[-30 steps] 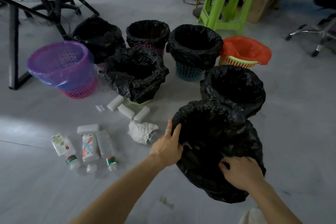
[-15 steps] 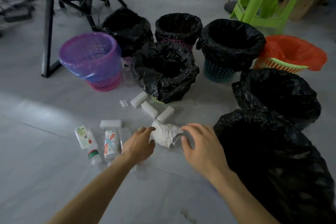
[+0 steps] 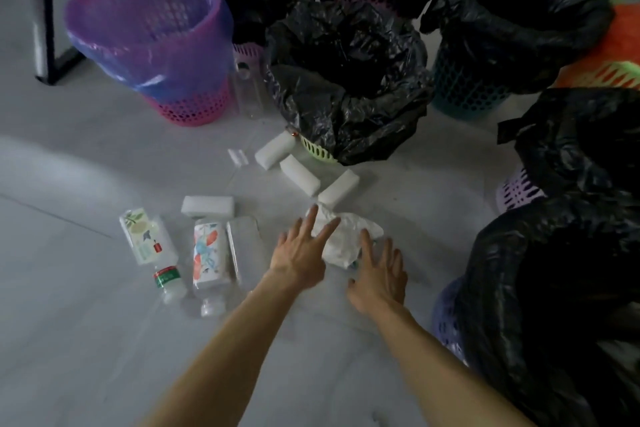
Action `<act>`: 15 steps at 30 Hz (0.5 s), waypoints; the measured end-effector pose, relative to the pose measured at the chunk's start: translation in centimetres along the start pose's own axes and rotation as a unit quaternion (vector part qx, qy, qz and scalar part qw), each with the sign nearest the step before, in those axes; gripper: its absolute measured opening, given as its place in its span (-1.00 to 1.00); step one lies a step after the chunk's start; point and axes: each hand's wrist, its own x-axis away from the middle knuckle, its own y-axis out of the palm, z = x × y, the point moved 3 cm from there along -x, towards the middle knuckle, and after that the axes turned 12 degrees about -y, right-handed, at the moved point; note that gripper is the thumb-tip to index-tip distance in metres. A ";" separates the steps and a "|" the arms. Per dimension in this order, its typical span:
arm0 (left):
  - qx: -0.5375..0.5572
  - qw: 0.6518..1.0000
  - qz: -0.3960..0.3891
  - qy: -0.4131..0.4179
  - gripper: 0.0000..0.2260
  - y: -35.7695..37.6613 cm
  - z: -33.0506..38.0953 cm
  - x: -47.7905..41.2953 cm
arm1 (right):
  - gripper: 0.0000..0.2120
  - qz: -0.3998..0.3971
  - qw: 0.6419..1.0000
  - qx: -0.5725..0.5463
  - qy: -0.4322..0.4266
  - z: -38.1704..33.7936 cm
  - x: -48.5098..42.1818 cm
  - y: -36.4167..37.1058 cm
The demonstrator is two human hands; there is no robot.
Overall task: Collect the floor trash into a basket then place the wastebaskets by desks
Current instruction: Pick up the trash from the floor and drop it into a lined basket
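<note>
Floor trash lies scattered on the pale grey floor [image 3: 86, 340], in front of a cluster of lined wastebaskets. The nearest is the black-bagged basket at the person's right [image 3: 554, 305], which seems the handiest target. Next in size come three clear plastic bottles [image 3: 207, 253] lying side by side, then the crumpled white paper wad [image 3: 349, 236], then four white foam blocks [image 3: 299, 174] just beyond it.

Both hands reach for the wad. The left hand [image 3: 300, 253] has its fingers spread, tips resting on the wad's near left edge; the right hand [image 3: 379, 274] is likewise spread at its right edge, nothing gripped yet.

To do this well, close both hands inward under the wad so it lifts whole, then carry it low across to the basket at the right.
</note>
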 end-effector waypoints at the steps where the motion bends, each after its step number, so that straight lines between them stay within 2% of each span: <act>1: -0.015 1.000 0.005 0.012 -0.16 0.2 0.3 -0.6 | -0.06 0.008 1.000 -0.003 -0.005 0.4 -0.3 0.6; 4: -0.041 0.998 -0.028 0.031 -0.15 2.1 0.4 -0.9 | -0.05 0.049 0.998 -0.024 -0.034 1.1 0.9 3.1; 8: -0.013 0.999 -0.024 0.033 -0.24 3.9 -0.1 2.4 | 0.08 0.068 0.995 0.021 -0.069 1.1 5.5 6.3; 13: -0.038 0.999 -0.013 0.019 -0.34 5.5 -1.5 6.8 | 0.30 0.034 0.994 0.025 -0.103 2.0 9.2 7.7; 15: -0.045 0.999 -0.009 0.009 -0.42 5.1 -1.7 8.4 | 0.29 0.011 0.994 0.024 -0.104 2.2 10.2 7.4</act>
